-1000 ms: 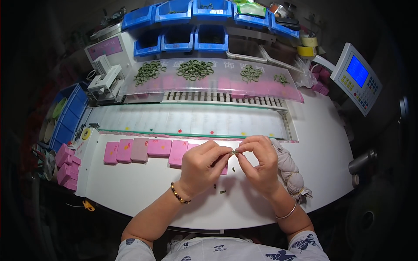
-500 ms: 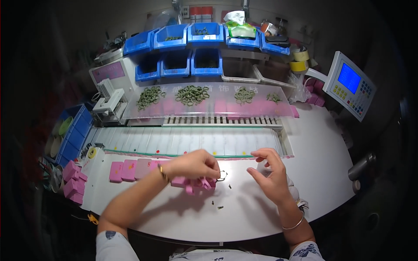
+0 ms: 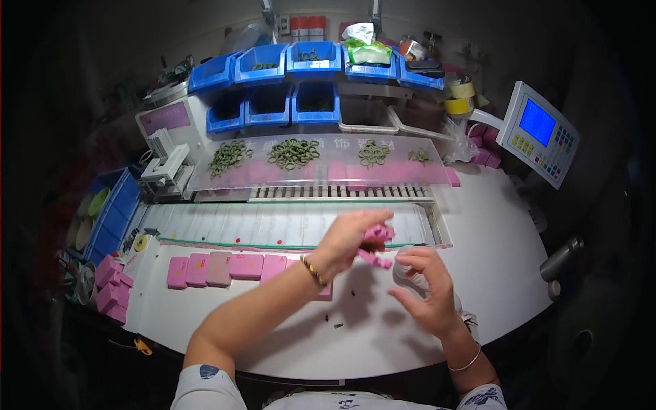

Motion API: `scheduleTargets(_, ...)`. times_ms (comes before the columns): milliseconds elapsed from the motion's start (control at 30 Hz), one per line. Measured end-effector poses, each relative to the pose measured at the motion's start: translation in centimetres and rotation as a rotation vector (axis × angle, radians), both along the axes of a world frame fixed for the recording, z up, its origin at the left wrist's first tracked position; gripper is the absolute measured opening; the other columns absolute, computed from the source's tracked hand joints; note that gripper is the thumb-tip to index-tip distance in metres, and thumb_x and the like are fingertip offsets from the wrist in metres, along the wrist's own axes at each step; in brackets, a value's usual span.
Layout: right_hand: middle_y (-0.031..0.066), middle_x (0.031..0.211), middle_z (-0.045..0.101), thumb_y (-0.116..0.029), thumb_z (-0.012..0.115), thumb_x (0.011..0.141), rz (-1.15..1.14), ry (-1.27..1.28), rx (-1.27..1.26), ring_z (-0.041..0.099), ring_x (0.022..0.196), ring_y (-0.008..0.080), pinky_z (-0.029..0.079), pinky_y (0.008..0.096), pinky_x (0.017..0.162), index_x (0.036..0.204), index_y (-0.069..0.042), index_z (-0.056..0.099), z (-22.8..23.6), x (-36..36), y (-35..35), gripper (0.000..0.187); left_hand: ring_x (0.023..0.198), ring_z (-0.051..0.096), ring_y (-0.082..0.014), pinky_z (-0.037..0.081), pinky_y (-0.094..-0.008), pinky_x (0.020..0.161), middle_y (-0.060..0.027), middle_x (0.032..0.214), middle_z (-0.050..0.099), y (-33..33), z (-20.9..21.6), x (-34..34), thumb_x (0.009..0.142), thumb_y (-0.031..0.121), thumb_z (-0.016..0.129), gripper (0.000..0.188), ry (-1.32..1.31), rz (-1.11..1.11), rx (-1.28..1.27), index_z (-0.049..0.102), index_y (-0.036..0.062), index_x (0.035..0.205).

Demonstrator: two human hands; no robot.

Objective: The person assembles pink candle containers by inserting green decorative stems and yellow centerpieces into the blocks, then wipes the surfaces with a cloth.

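Observation:
My left hand (image 3: 348, 238) is raised above the table, closed on a pink rubbery block (image 3: 380, 234) that looks like a jewellery mould, with a flap of it hanging below the fingers. Facing it on the right, my right hand (image 3: 429, 290) has its thumb and curled fingers apart, and nothing shows between them. Below my left hand, small dark bits (image 3: 338, 326) are scattered on the white table (image 3: 294, 352). Under my left forearm lies another pink block (image 3: 325, 292), partly hidden.
Flat pink blocks (image 3: 198, 269) form a row at left. A translucent board (image 3: 338, 158) carries piles of green rings (image 3: 294, 154). Blue bins (image 3: 314, 58) stand behind. A control panel (image 3: 538, 133) is at right, with a dark cylinder (image 3: 564, 258) near the table edge.
My left hand has lifted up and to the right, bringing the pink mould-like block off the table. A dark ring by its fingers no longer shows. My right hand has hardly moved.

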State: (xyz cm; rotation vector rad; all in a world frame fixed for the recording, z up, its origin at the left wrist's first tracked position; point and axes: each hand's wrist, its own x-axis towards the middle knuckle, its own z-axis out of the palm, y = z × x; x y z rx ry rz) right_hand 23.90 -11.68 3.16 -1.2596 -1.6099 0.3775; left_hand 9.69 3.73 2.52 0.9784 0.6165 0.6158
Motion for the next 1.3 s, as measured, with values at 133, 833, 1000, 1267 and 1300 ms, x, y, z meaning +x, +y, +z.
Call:
scheduleTargets(133, 0.0112, 0.109, 0.062, 0.001, 0.074, 0.067, 0.126, -0.407, 0.205, 0.058, 0.099, 0.0317, 0.049, 0.0396, 0.086, 0.113, -0.005, 0.064, -1.8, -2.1, 0.5, 0.047, 0.08, 0.062, -0.0136, 0.054, -0.0275, 0.07, -0.0051, 0.091, 0.063, -5.0, -2.8, -1.2, 0.097, 0.036, 0.061, 0.04, -0.125, 0.099, -0.232, 0.061, 0.0007, 0.116)
scheduleTargets(833, 0.0022, 0.129, 0.063, -0.01, 0.061, 0.087, 0.15, -0.934, 0.513, 0.059, 0.114, 0.0168, 0.047, 0.0299, 0.087, 0.119, -0.014, 0.069, -3.2, -2.0, -1.9, 0.033, 0.055, 0.058, -0.0155, 0.049, -0.0291, 0.049, -0.0074, 0.075, 0.061, -7.1, -2.7, -7.4, 0.103, 0.055, 0.027, 0.068, -0.054, 0.18, -0.26, 0.056, -0.0051, 0.117)
scheduleTargets(1000, 0.0188, 0.146, 0.044, -0.004, 0.07, 0.077, -0.105, -0.852, -0.108, 0.053, 0.121, 0.0333, 0.045, 0.0396, 0.097, 0.133, -0.006, 0.056, -1.7, 2.8, -1.0, 0.057, 0.056, 0.06, -0.0153, 0.052, -0.0285, 0.053, -0.0074, 0.079, 0.061, -7.7, -2.7, -7.9, 0.104, 0.053, 0.03, 0.065, -0.082, 0.212, -0.161, 0.06, -0.0041, 0.113)
scheduleTargets(1267, 0.0245, 0.143, 0.045, 0.01, 0.065, 0.07, -0.077, -0.762, 0.109, 0.056, 0.108, 0.0383, 0.048, 0.0431, 0.09, 0.133, -0.001, 0.056, 2.1, 2.1, 0.0, 0.064, 0.057, 0.06, -0.0143, 0.054, -0.0301, 0.048, -0.0044, 0.074, 0.056, -9.0, -3.7, -6.6, 0.105, 0.05, 0.028, 0.063, -0.1, 0.255, -0.122, 0.057, -0.0039, 0.12)
scheduleTargets(1300, 0.0252, 0.14, 0.049, 0.011, 0.065, 0.069, -0.144, -0.692, 0.295, 0.058, 0.103, 0.0385, 0.049, 0.0428, 0.088, 0.132, 0.0, 0.057, 3.3, 0.9, 0.1, 0.064, 0.058, 0.06, -0.0144, 0.054, -0.0301, 0.048, -0.0049, 0.075, 0.057, -9.1, -4.1, -7.0, 0.105, 0.05, 0.028, 0.063, -0.089, 0.279, -0.117, 0.056, -0.0039, 0.121)
